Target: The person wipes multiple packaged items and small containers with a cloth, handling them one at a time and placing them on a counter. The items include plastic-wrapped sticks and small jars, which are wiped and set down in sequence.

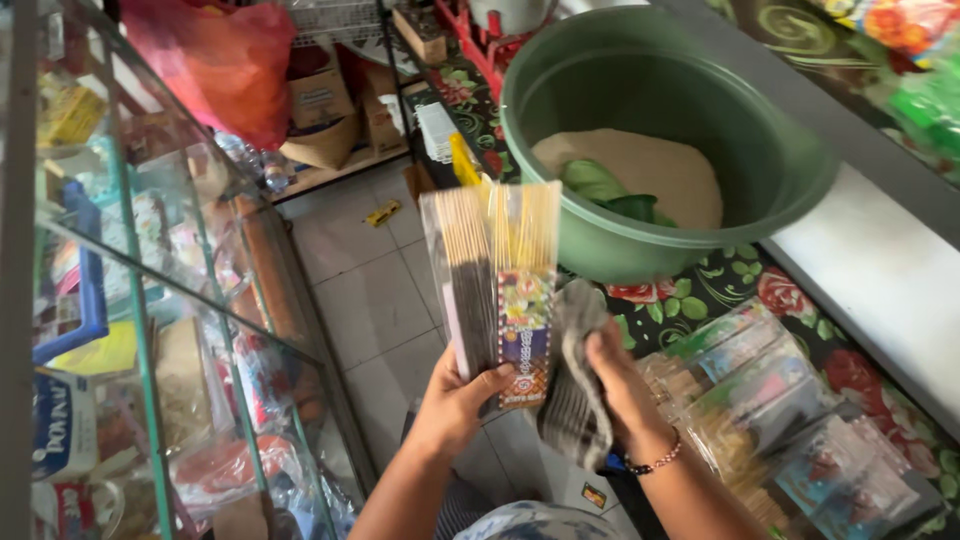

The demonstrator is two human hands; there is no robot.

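The left hand is gripping two flat clear packets of incense sticks by their lower end, thumb lying across the front of the printed label, and is holding them upright above the tiled floor, just in front of the worktop's edge. The right hand, wearing a beaded bracelet at the wrist, is closing around a striped grey cloth and is pressing it against the right side of the packets, so cloth and packets are touching. Behind the packets a large green basin is sitting on the worktop, which is covered with a dark flowered sheet; the basin is holding pale grain with a green scoop lying in it. To the right of the right hand, more clear packets of goods are lying flat on the worktop in an overlapping row. On the left, a glass display case is standing full of packaged goods, and further back a red plastic bag is hanging above some cardboard boxes on a low shelf.
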